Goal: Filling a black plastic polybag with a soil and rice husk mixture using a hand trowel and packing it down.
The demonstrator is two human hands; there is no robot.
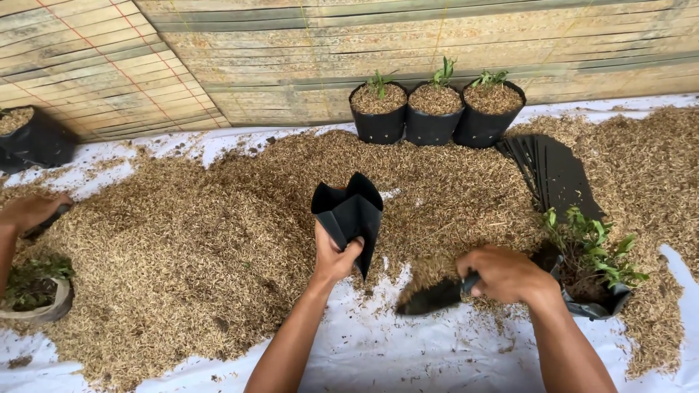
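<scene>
Plastic makes up the black grow bag [349,216], so it looks thin, soft and very light. It would flop and fold if held loosely. The left hand [333,256] grips it tight at the lower side, mouth up, above the middle of the white sheet [378,349]. A good place to hold is near the rim, to keep the mouth open. The right hand [506,275] is closed around a small dark trowel [433,297], its tip down by the husk pile [218,240]. Three filled pots [433,113] stand at the far edge. Another person's hand [29,211] rests at the left edge.
</scene>
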